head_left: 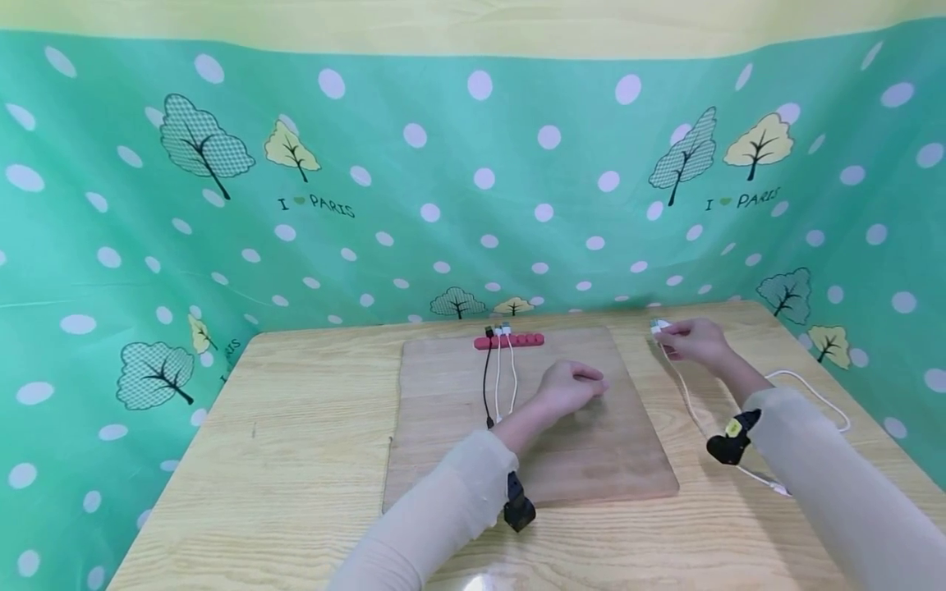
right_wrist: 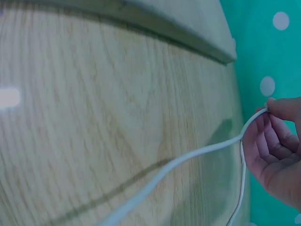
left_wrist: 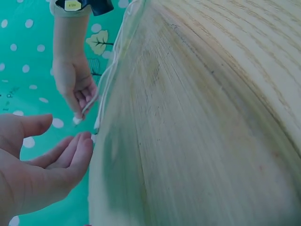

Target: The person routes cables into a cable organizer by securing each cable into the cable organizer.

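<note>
My right hand [head_left: 695, 341] pinches a white USB cable [head_left: 689, 398] by its plug end, to the right of the wooden board [head_left: 436, 386]. In the right wrist view the cord [right_wrist: 174, 162] runs from the fingertips toward the camera. My left hand [head_left: 565, 387] hovers over the board's right half, holding nothing; in the left wrist view its thumb and fingers stand apart. A red cable holder [head_left: 526, 339] sits at the board's back edge. In its left slots are a black cable [head_left: 485, 382] and two white cables [head_left: 513, 377], which run forward and pass behind the left arm.
Another white strand [head_left: 820, 386] curves over the table right of the right forearm. A white cable end [head_left: 779, 489] lies beside that arm. Behind the wooden table [head_left: 310, 410] hangs a green dotted curtain [head_left: 384, 164], also along both sides.
</note>
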### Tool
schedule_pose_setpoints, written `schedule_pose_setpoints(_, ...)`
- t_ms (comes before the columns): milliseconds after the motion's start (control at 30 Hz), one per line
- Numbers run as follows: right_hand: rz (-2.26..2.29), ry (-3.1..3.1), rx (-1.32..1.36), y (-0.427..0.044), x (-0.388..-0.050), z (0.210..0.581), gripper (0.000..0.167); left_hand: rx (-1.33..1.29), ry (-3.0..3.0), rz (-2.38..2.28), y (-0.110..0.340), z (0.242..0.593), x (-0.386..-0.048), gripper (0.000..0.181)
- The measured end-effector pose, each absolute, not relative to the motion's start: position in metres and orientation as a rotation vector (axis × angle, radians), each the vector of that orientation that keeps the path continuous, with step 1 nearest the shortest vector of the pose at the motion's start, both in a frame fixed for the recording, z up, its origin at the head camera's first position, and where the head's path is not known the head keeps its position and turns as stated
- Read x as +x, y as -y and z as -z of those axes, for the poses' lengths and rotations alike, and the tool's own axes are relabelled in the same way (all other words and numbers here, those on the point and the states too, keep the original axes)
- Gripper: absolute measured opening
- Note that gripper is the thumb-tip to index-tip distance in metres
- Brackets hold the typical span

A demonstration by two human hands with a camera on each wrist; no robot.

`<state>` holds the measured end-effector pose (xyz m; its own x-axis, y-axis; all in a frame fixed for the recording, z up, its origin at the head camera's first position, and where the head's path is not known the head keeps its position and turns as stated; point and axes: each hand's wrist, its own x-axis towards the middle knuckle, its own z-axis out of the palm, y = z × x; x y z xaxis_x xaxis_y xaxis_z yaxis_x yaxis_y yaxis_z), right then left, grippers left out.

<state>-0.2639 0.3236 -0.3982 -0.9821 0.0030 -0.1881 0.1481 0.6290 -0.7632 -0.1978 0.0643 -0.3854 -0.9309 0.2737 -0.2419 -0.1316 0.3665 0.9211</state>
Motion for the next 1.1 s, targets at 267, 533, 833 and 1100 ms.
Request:
schedule_pose_setpoints(267,1.462,-2.563,0.151,-0.308,-0.261,0.384,0.051,0.094,-2.186,-1.687,-0.072,0.393,-0.198,0.021)
schedule_pose_setpoints(533,1.526,-2.492,0.119,-0.289,-0.257,0.369,0.056,0.05,-2.13,-1.742,-0.08,0.395,-0.196,0.02)
schedule_pose_setpoints(833,1.628,-2.399,0.125,-0.266,-0.256,0.359,0.054,0.077,-1.914,-1.863,-0.09,0.401,-0.191,0.025)
schedule_pose_setpoints(1100,1.742,-2.295,0.208,-0.247,-0.261,0.352,0.056,0.082,-1.725,-1.939,-0.091,0.405,-0.188,0.026)
